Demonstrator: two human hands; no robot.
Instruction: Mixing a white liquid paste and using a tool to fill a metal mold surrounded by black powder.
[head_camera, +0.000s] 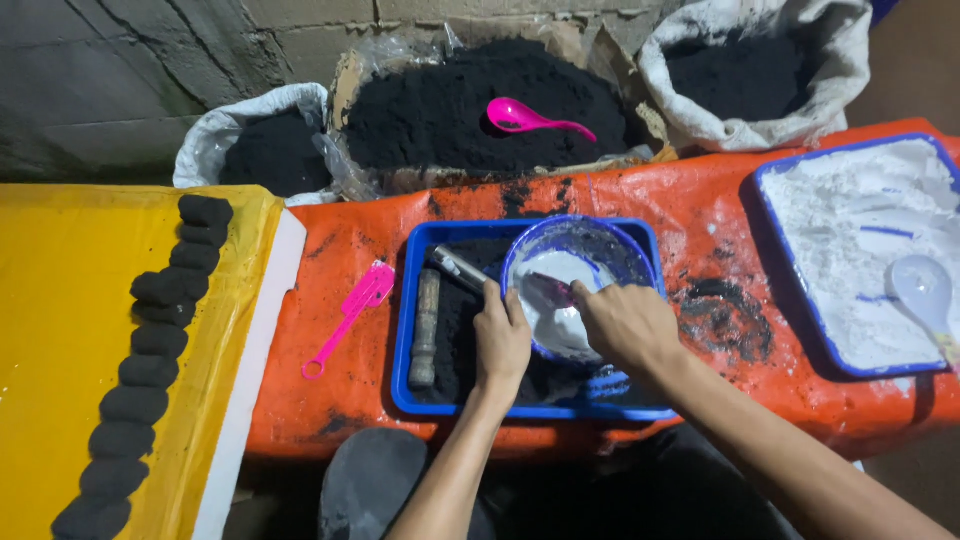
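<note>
Far left of the hands, a row of black lumps (150, 370) is lying finished. The left hand (500, 340) is gripping a metal tube (462, 270); the right hand (625, 325) is working inside the blue bowl (580, 285), grip hidden. Black powder (480, 105) is still piled beyond, so more shaping seems left.

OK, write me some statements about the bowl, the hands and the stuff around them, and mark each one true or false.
1. The left hand grips a metal tool at the rim of the blue bowl. True.
2. The bowl stands on the yellow sheet. False: it sits in the blue tray on the orange sheet.
3. A pink spoon lies on the heap of black powder at the back. True.
4. The right hand rests in the tray of white powder. False: it reaches into the bowl; that tray lies off to the right.
5. Black lumps line the yellow sheet. True.
</note>
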